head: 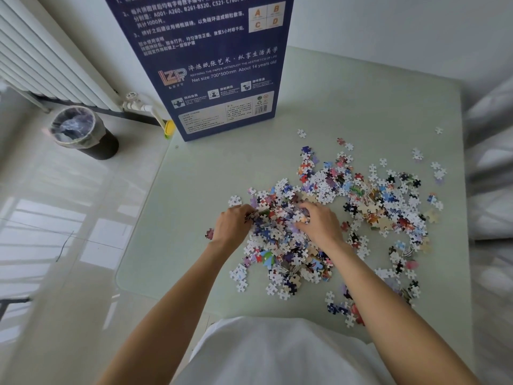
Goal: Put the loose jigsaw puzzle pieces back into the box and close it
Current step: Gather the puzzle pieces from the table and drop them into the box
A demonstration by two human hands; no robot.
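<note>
A: Where are the hands?

B: Both are in the near-left part of the heap of jigsaw pieces (327, 218). The left hand (231, 226) sits at the heap's left edge, fingers curled inward round a clump of pieces. The right hand (319, 222) is just to its right, fingers bent down into the pile and gathering pieces under them. The two hands are close but not touching, with a mound of pieces bunched between them.

A: And the rest of the puzzle?

B: The pieces spread over the pale green table (361, 101), thickest around the hands, thinning to the right and toward the near edge. A few single pieces lie apart on the far right. Many show their white backs, others their coloured faces.

A: The box?

B: A dark blue box (216, 65) stands upright at the table's far-left corner, printed side facing the camera, well apart from the heap. Whether it is open cannot be told; its top is out of view.

A: Anything else?

B: On the floor to the left, a round bin (80, 132) with a plastic liner stands below a white radiator (47, 59). The person's white shirt (277, 354) fills the near edge.
</note>
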